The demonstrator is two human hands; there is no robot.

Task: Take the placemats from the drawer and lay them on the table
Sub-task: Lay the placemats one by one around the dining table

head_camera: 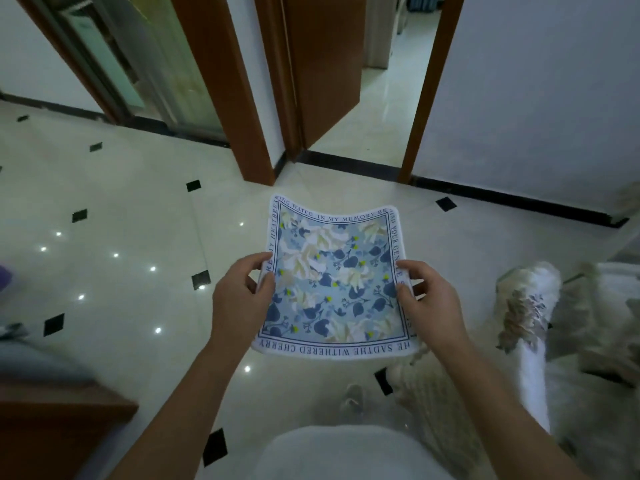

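A square placemat with a blue and cream flower print and a lettered white border hangs in the air in front of me, above the floor. My left hand pinches its left edge, thumb on top. My right hand pinches the right edge the same way. The mat sags a little in the middle and its far edge curls upward. No drawer and no table top show clearly.
Glossy cream floor tiles with small black diamonds lie below. Brown door frames and an open doorway stand ahead. A pale fringed cloth drapes over furniture at the right. A brown wooden piece sits at the lower left.
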